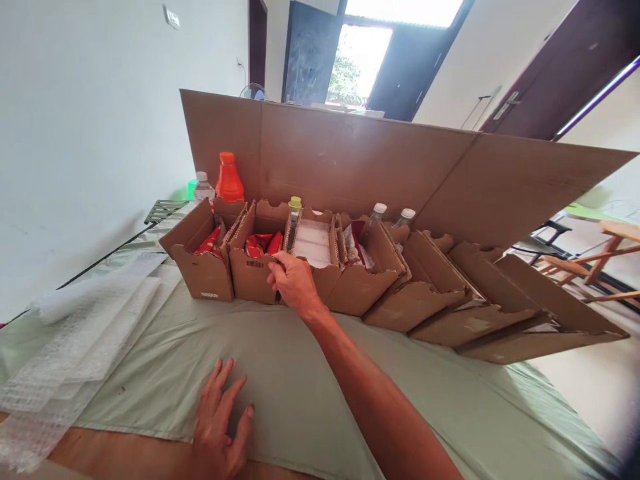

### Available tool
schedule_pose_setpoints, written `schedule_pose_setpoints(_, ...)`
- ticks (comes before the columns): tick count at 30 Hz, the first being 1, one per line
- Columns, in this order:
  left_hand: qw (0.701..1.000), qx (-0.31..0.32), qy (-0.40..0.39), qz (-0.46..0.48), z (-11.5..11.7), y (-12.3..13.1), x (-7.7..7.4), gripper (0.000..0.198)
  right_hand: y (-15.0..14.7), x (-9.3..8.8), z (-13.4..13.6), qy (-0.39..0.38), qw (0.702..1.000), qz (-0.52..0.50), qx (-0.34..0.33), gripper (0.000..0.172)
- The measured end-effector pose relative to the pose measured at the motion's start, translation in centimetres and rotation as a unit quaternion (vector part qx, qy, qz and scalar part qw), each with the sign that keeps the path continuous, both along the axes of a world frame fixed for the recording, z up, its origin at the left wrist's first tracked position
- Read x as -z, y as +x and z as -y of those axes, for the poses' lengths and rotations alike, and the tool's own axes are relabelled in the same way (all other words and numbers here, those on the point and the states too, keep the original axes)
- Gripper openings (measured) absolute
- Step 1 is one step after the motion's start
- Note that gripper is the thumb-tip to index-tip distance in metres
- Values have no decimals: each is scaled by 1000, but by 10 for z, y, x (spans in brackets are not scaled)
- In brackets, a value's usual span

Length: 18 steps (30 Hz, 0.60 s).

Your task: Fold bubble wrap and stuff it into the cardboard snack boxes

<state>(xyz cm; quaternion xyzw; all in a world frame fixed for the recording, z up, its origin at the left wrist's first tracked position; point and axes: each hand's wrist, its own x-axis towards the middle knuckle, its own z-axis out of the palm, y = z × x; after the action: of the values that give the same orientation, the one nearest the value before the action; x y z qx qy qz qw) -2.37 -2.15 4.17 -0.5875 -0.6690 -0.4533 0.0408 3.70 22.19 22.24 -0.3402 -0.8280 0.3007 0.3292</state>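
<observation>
My right hand [294, 281] reaches forward to the row of open cardboard boxes. Its thumb and fingers are closed on the front right corner of the second cardboard box [253, 283] from the left. Inside that box lies a red packet [263, 245]. My left hand [220, 423] is spread over the green cloth near the front edge, holding nothing. In the leftmost box [204, 277] is another red packet [213, 241]. To the right of my right hand, a box holds white wrapped material [313, 241]. The box beyond it contains a dark red and white packet [357, 245].
A tall cardboard panel [345, 160] stands behind the boxes. Before it are an orange bottle [229, 179], a clear bottle [203, 189] and white-capped bottles [379, 211]. Bubble wrap [95, 340] lies at the left on the green cloth [165, 373]. More boxes [425, 300] lean at the right.
</observation>
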Motion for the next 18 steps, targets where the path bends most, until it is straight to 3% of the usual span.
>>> schedule_pose_setpoints(3, 993, -27, -18, 111, 3, 4, -4, 57, 1, 6, 16, 6, 1000, -4, -4, 22)
schedule_pose_setpoints(6, 965, -80, 2, 250, 3, 13, -13, 57, 25, 11, 56, 16, 1000, -13, -21, 22)
schedule_pose_setpoints(9, 932, -99, 42, 345, 5, 18, -22, 56, 70, 8, 99, 24, 998, -19, -60, 23)
schedule_pose_setpoints(12, 910, -116, 38, 396, 11, 19, -29, 58, 131, -1, 123, -3, 997, -17, -71, 21)
schedule_pose_setpoints(15, 910, -105, 1, 402, 19, 24, -30, 65, 197, -8, 122, -38, 998, -42, 0, 20)
schedule_pose_setpoints(18, 927, -70, -13, 367, 25, 35, -23, 75, 257, -3, 115, -43, 987, -70, 141, 26)
